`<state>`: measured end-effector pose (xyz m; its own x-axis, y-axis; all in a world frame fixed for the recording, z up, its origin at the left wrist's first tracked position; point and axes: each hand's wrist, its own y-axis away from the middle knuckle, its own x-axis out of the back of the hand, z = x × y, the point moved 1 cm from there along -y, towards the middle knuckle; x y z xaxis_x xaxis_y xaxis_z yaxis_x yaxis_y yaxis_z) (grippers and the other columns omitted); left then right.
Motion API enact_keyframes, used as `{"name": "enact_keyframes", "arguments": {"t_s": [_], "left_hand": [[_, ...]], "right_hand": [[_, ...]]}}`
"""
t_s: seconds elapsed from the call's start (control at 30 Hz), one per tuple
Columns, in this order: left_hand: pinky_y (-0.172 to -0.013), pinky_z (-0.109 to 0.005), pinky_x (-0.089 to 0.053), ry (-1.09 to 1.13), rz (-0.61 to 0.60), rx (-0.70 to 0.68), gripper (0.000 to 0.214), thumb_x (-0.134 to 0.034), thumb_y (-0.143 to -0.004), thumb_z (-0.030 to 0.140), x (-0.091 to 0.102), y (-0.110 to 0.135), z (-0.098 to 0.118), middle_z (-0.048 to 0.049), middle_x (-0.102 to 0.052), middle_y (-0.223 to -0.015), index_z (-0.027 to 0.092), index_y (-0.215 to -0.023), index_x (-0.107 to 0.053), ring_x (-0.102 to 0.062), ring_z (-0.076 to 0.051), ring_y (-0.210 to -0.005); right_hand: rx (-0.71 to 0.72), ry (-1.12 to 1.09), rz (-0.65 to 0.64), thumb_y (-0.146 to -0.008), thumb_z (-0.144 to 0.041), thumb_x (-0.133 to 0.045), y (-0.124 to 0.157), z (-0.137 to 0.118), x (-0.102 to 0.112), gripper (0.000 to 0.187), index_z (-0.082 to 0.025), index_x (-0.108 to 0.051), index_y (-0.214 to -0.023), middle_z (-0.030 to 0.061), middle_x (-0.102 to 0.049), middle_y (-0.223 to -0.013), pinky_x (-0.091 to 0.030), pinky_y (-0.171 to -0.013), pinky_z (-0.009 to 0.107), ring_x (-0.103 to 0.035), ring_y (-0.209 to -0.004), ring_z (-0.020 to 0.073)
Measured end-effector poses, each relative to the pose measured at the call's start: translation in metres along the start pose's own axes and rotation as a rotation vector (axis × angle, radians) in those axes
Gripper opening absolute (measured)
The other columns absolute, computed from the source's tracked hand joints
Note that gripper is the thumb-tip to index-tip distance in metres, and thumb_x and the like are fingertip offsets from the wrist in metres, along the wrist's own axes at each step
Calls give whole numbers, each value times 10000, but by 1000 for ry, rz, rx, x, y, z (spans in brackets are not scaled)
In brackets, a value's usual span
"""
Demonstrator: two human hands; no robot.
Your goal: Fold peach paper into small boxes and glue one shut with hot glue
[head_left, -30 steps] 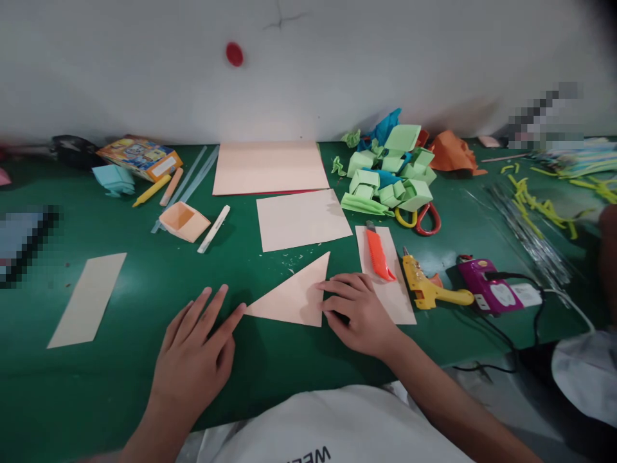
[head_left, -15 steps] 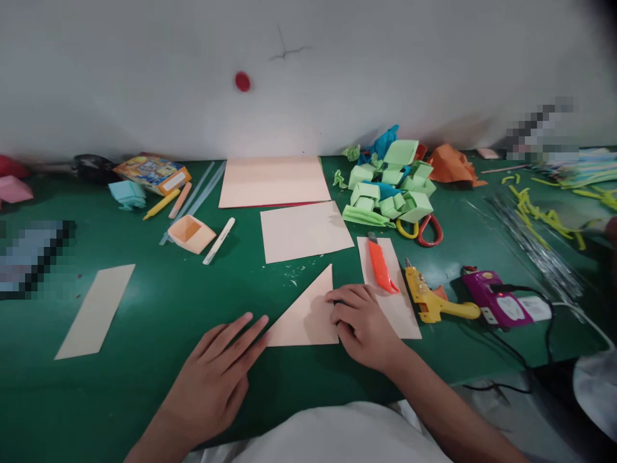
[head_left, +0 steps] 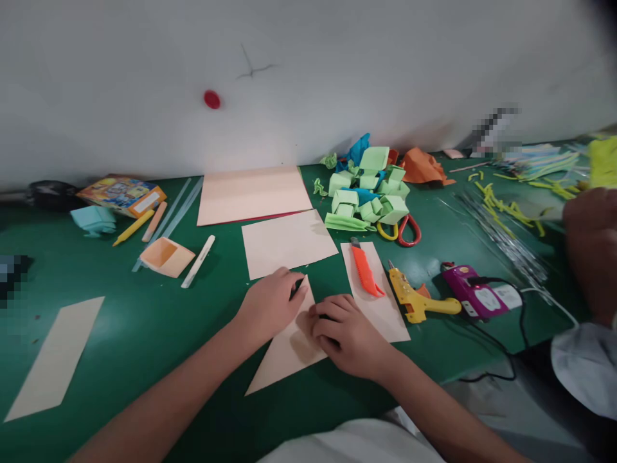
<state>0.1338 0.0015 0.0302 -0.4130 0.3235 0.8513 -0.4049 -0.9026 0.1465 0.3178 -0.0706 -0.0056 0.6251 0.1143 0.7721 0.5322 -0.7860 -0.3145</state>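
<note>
A peach sheet of paper (head_left: 284, 366), folded into a triangle, lies on the green table in front of me. My left hand (head_left: 277, 302) is closed at its upper corner, with the fingertips on the top edge. Curled fingers of my right hand (head_left: 349, 334) press on the paper's right side and hide part of it. Just right of that hand is a peach strip (head_left: 385, 321) with an orange utility knife (head_left: 366, 273) on top. Beyond my hands lies a flat peach sheet (head_left: 289, 241).
A yellow glue gun (head_left: 419, 302) and a purple power adapter (head_left: 477, 289) with cables sit on the right. Green folded paper pieces (head_left: 371, 199) and scissors (head_left: 409, 231) lie behind. At left are a peach paper box (head_left: 168, 257) and a cut piece (head_left: 58, 360). Another person's hand (head_left: 592, 238) shows far right.
My left hand has moved up and right from the paper's left corner to its upper corner. The folded paper is turned slightly. The view has shifted right, and another person's hand has come in.
</note>
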Motion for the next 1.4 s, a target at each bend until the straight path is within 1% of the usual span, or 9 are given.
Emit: {"name": "enact_keyframes", "arguments": {"t_s": [0.13,0.3,0.43,0.53,0.63,0.73,0.83,0.93,1.4], "left_hand": [[-702,-318,-491,98,-8,31,230,-580,-897,325,0,-28,5,-74,-710,-1021,196,-1049,-694,-668,-227,-853],[-653,-288,-507,333,-102,42,317,-590,-875,374,2,-18,-4,-23,-742,-861,209,-1126,-692,-685,-201,-753],[-684,-307,-480,516,-120,41,247,-622,-831,416,6,-13,-8,-29,-751,-811,209,-810,-755,-667,-223,-772],[-690,-300,-471,597,-84,59,266,-634,-816,436,9,-14,-10,-33,-748,-804,201,-789,-756,-652,-208,-764],[-627,-274,-447,685,-86,84,301,-664,-797,469,11,-16,-11,-35,-719,-740,184,-768,-755,-613,-174,-682],[-596,-260,-419,749,-90,105,321,-700,-771,487,10,-16,-14,-30,-688,-695,172,-749,-754,-576,-154,-643],[-590,-255,-391,784,-74,126,295,-737,-737,462,8,-14,-16,-18,-659,-671,168,-714,-741,-545,-145,-638],[-586,-257,-371,806,-61,147,276,-740,-718,442,7,-13,-16,-7,-627,-646,169,-679,-718,-516,-140,-631],[-539,-242,-351,838,-22,158,287,-758,-678,423,5,-11,-9,16,-550,-580,170,-596,-651,-459,-118,-580]], "right_hand": [[4,3,7,-872,-40,-571,0,1,0,184,-212,-637,-869,43,-697,-1107,-424,-926,399,-573,-1085,219],[20,5,-11,-897,-61,-558,-2,1,1,189,-224,-653,-904,52,-705,-1112,-429,-924,406,-587,-1091,228],[-12,-66,-16,-898,-58,-548,-4,-3,4,209,-236,-659,-894,53,-704,-1100,-443,-924,416,-596,-1080,231],[-43,-240,64,-871,-41,-553,-10,-6,11,242,-248,-657,-941,44,-705,-1105,-470,-939,399,-612,-1075,214],[-188,-390,214,-893,-122,-585,-23,-3,19,213,-248,-638,-1057,61,-688,-1107,-507,-899,373,-619,-1055,214],[-461,-460,271,-895,-322,-671,-41,4,21,316,-245,-595,-1192,69,-661,-1135,-524,-770,342,-625,-929,203],[-546,-583,196,-911,-425,-654,-57,10,15,227,-229,-652,-1024,29,-675,-948,-492,-676,302,-614,-796,175],[-559,-649,231,-895,-418,-668,-64,13,9,205,-216,-668,-859,11,-667,-822,-462,-627,287,-582,-711,159],[-568,-899,331,-794,-428,-779,-61,18,3,219,-217,-722,-796,19,-711,-786,-481,-684,317,-616,-740,178]]}}
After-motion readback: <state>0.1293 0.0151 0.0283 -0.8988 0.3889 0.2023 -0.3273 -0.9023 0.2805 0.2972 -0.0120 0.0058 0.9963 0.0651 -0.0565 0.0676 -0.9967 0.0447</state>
